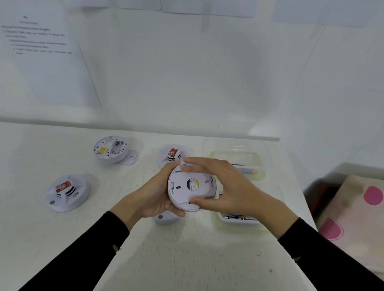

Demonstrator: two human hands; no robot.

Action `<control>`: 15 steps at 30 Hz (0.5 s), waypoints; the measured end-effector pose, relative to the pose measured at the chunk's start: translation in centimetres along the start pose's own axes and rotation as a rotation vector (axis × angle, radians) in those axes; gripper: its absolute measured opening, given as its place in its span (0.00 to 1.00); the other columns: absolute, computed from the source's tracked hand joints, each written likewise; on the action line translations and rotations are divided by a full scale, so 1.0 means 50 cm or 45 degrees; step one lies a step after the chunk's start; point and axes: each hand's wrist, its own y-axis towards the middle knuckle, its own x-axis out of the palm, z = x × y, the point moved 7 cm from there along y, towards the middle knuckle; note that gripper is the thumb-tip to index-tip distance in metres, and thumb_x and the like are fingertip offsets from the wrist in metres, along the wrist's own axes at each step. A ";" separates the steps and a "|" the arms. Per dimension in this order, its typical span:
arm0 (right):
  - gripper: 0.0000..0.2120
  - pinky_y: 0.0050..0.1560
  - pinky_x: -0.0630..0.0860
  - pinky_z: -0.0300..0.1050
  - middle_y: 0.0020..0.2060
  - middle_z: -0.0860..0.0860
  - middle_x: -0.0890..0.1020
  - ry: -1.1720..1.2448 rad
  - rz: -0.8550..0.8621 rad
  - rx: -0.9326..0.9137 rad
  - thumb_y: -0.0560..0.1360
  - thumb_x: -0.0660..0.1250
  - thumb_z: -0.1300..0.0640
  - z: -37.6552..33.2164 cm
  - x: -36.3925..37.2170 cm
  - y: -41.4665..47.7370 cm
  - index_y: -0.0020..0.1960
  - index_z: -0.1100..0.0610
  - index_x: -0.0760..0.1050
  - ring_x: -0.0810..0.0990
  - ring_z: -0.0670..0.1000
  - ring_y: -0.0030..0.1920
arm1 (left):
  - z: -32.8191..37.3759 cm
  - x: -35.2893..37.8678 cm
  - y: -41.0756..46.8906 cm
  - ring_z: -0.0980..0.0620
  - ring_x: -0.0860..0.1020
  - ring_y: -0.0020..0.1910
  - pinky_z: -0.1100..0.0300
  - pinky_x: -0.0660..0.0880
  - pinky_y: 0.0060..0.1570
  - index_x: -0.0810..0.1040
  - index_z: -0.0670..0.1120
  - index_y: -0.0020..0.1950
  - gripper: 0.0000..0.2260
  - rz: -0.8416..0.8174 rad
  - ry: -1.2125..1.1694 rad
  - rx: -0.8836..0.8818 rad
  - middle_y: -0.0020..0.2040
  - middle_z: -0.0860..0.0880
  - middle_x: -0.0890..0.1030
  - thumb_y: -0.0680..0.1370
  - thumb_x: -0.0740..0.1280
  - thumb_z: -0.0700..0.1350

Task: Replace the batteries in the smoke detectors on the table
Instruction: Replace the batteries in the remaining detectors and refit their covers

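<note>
Left hand [155, 197] and right hand [230, 190] grip smoke detector [181, 192]; its label [193, 184] unreadable.

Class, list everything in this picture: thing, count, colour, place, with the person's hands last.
held detector: one, white, between the hands
open detector: one, white, far left
cover: one, white, by open detector
closed detectors: three, white; near left, far centre, under the hands
tubs: two, clear, table's right
papers: several, white, wall
table: one, white
cloth: one, pink-dotted, far right
left hand: holds held detector
right hand: grips held detector
</note>
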 end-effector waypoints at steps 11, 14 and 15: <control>0.33 0.68 0.69 0.42 0.65 0.37 0.73 0.856 0.177 0.521 0.69 0.73 0.43 0.070 0.031 -0.026 0.71 0.42 0.65 0.70 0.39 0.67 | 0.018 -0.011 -0.015 0.45 0.83 0.50 0.57 0.81 0.40 0.71 0.41 0.70 0.30 0.034 0.019 0.234 0.57 0.42 0.83 0.70 0.74 0.41; 0.27 0.64 0.75 0.56 0.61 0.51 0.81 1.455 0.216 0.782 0.74 0.64 0.38 0.091 0.071 -0.033 0.68 0.51 0.72 0.78 0.53 0.62 | 0.023 -0.005 -0.018 0.46 0.84 0.51 0.57 0.81 0.41 0.72 0.44 0.69 0.26 0.057 0.160 0.262 0.57 0.45 0.83 0.71 0.71 0.39; 0.26 0.62 0.75 0.58 0.60 0.54 0.81 1.534 0.208 0.811 0.76 0.62 0.39 0.090 0.080 -0.033 0.67 0.54 0.74 0.79 0.56 0.61 | 0.025 -0.001 -0.020 0.45 0.83 0.53 0.57 0.81 0.42 0.71 0.47 0.69 0.25 0.057 0.242 0.267 0.58 0.46 0.83 0.72 0.71 0.40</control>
